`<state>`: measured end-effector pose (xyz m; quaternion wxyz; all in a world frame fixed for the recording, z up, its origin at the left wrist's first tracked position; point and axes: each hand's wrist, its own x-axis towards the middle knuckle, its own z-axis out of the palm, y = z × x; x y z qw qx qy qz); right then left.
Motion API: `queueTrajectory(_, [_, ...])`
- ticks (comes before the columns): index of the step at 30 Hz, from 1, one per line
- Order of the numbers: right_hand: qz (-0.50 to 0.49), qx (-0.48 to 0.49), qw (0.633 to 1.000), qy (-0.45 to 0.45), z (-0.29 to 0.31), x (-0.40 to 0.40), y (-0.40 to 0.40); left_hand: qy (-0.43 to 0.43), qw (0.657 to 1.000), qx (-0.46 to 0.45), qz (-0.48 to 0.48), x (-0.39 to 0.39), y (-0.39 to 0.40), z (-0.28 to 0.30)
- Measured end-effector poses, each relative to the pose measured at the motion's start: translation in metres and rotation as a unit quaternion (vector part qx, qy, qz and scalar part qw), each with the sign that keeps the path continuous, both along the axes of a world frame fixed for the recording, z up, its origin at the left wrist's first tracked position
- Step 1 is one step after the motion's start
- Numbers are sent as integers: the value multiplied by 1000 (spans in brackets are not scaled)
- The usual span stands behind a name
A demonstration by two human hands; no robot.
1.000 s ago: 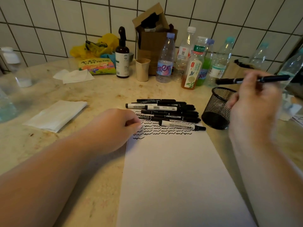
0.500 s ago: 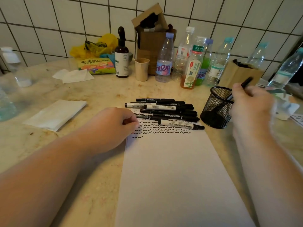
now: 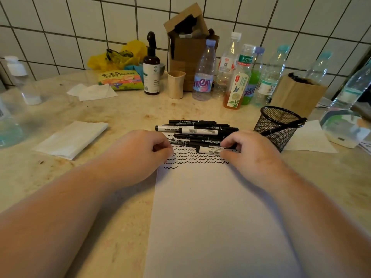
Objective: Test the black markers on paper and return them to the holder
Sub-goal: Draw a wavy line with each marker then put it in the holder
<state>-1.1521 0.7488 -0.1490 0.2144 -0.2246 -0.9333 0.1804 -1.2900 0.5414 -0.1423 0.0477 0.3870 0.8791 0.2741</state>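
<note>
— Black markers (image 3: 197, 133), a loose pile of them, some with white labelled barrels, lie across the far end of the long white sheet of paper (image 3: 216, 217) on the beige stone surface (image 3: 120, 113). Rows of black squiggles (image 3: 192, 157) run just in front of the pile.

— And the hands?

— Left hand (image 3: 140, 153) rests at the paper's left edge, fingers (image 3: 162, 147) curled under beside the ends of the nearest markers; whether they pinch one I cannot tell. Right hand (image 3: 249, 151) sits at the pile's right end, its fingers (image 3: 228, 142) curled round the end of the white-barrelled whiteboard marker (image 3: 208, 151) that lies nearest the squiggles.

— Where is the holder?

— Right of the pile stands the black wire-mesh cup (image 3: 279, 125), just beyond the right hand. One black marker (image 3: 285, 126) leans inside it, its top end poking over the rim to the right.

— What else?

— A folded white tissue (image 3: 70, 139) lies at the left. Along the tiled wall stand a dark brown pump bottle (image 3: 151, 67), a beige paper cup (image 3: 176, 84), an open cardboard box (image 3: 188, 43) and a row of clear plastic bottles (image 3: 230, 71).
</note>
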Motion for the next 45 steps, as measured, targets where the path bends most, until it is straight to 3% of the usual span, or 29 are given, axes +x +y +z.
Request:
queueTrajectory(6, [2, 20, 996, -90, -2, -1, -5, 9, 1000, -3, -7, 0, -1, 1])
queueTrajectory(9, [30, -92, 995, -11, 5, 1, -7, 1, 1000, -1, -4, 2, 0, 2])
queueTrajectory(10, [45, -187, 981, 33, 8, 2, -11, -4, 1000, 1, -6, 2, 0, 3])
queueTrajectory(12, [88, -390, 910, 109, 13, 1, -20, -13, 1000, 11, -21, 5, 0, 5])
queueTrajectory(14, [123, -501, 842, 160, 13, 0, -27, -32, 998, 27, -51, 10, -1, 8])
queueTrajectory(15, [134, -523, 824, 171, 13, 0, -30, -45, 996, 36, -69, 12, -1, 8])
queueTrajectory(19, [175, -548, 799, 176, 15, -1, -36, -48, 991, 65, -108, 23, 2, 8])
queueTrajectory(26, [216, -530, 804, 161, 11, -2, -41, -59, 986, 118, -104, 29, 3, 9])
queueTrajectory(31, [221, -504, 821, 151, 12, -1, -41, 12, 989, 11, -147, 29, 3, 15])
queueTrajectory(36, [266, -483, 823, 132, 14, 0, -42, -78, 970, -56, -225, 23, 0, 23])
queueTrajectory(39, [278, -542, 774, 175, 17, 1, -34, -156, 941, -81, -288, 15, -14, 26])
queueTrajectory(41, [242, -564, 755, 230, 19, 4, -23, -171, 954, -38, -243, 7, -19, 26])
queueTrajectory(43, [184, -553, 778, 233, 15, 4, -18, -178, 975, 56, -117, 1, -14, 25])
queueTrajectory(45, [151, -533, 812, 186, 8, 0, -26, -113, 991, 68, -18, 2, -5, 22])
